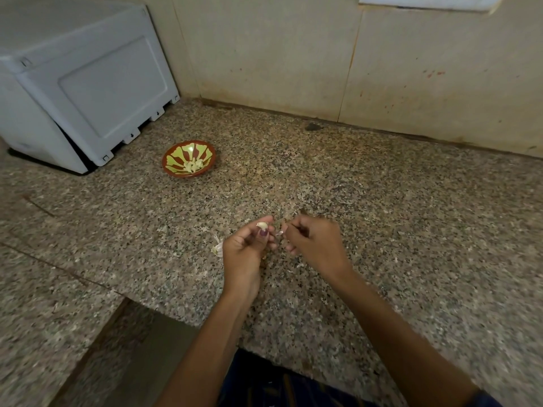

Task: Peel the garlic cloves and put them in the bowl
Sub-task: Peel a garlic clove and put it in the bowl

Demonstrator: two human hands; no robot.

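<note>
Our left hand's [245, 248] grip pinches a garlic clove [262, 225] at thumb and fingertips, nearer us than the bowl [189, 158] and well apart from it. Our right hand [311, 239] pinches a scrap of peel [280, 232] just beside that clove. Peeled cloves [193, 165] lie in the bowl on the granite worktop [382, 201].

My left hand [245, 248], fingers curled, thumb up, pinches something small. My right hand [311, 239], curled, pinches beside it; forearms converge.
</note>
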